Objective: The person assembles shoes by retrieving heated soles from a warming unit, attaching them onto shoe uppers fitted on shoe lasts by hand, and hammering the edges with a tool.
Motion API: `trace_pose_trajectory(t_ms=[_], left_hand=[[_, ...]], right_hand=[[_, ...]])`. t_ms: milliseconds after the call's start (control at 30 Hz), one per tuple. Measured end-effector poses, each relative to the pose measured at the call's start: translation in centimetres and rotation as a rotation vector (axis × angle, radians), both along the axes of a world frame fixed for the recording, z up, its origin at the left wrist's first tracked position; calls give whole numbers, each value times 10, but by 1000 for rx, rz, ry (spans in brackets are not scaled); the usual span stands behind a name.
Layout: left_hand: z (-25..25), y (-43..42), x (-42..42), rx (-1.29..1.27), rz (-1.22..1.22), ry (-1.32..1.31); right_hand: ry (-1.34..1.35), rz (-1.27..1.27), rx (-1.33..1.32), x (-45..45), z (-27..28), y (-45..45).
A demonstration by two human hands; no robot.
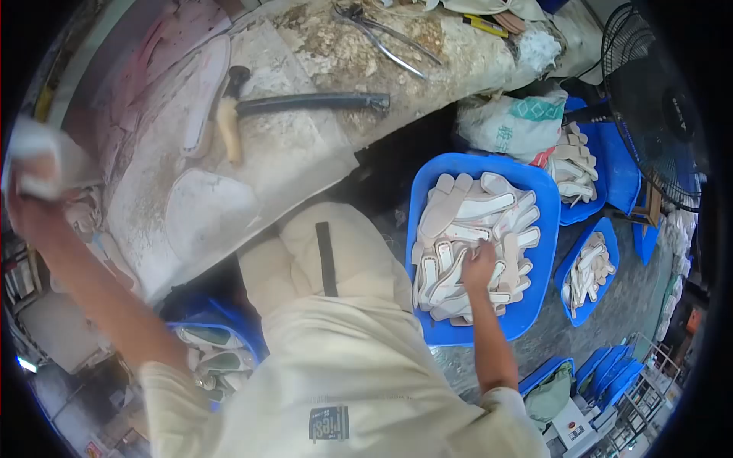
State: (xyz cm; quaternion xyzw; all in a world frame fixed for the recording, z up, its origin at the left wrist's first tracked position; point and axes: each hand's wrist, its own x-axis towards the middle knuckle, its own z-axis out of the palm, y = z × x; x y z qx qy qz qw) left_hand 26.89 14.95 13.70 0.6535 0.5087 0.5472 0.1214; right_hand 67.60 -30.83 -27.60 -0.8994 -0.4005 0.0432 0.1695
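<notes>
Your right hand (479,266) was nearer sole pieces (450,210), fingers bent down among them. Nearest sole (448,285) lay just left of fingers, long axis slanting leftward toward you; blue tub (545,263) held heap. Your left hand (32,204), well apart by tabletop (427,95) left end, was at blurred white piece (55,156); whether either hand pinched anything couldn't be told. Beyond: smaller tub (585,314), then second tub (602,181), both holding more pieces.

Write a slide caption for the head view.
Right hand among pale soles in a blue tub; left hand holds a blurred white piece.
</notes>
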Motion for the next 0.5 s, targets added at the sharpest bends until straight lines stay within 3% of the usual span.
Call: trace_pose_trajectory(t_ms=[67,100,133,167,200,300,367,433,500], left_hand=[[-15,-69,33,-131,14,-431],[-52,-75,-36,-438,-579,-780],[-83,-104,-8,-374,-252,-901],[-112,-133,-2,-522,-587,-855],[-141,-156,14,-605,-356,-1052],[-212,-208,10,-859,-381,-1188],[-240,-236,7,-902,-390,-1215],[-259,-254,1,-921,-285,-1100],[-264,-261,-11,-969,-339,-1021]], right_hand=[[-47,40,-212,26,2,1],[-75,147,-249,32,-6,10],[-107,249,-285,36,-18,19],[-138,349,-328,39,-29,25],[-141,439,-440,37,-41,38],[-169,720,-673,33,-49,84],[-157,802,-838,35,-24,123],[-174,925,-950,34,-9,148],[-280,1134,-901,42,-35,149]])
